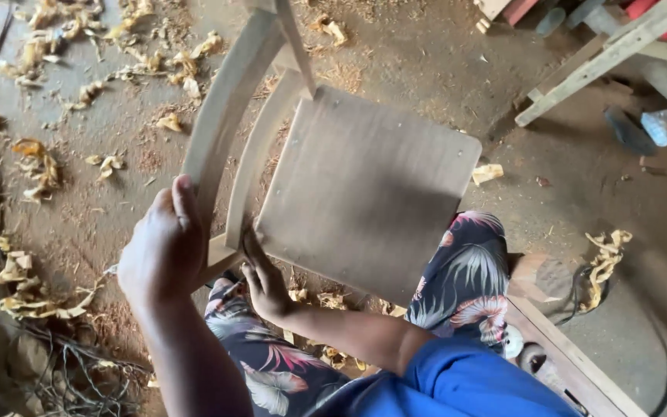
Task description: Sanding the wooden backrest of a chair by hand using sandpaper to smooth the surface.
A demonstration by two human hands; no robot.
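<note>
An unfinished wooden chair [364,193] lies tilted across the person's lap, its flat seat facing up and its curved back rails toward the upper left. The left hand [160,251] wraps its fingers around the outer curved back rail [225,108], gripping it. The right hand [264,282] rests at the seat's near corner, fingers pressed together along the edge. Wood shavings [32,166] litter the dirt floor [565,193] around them.
</note>
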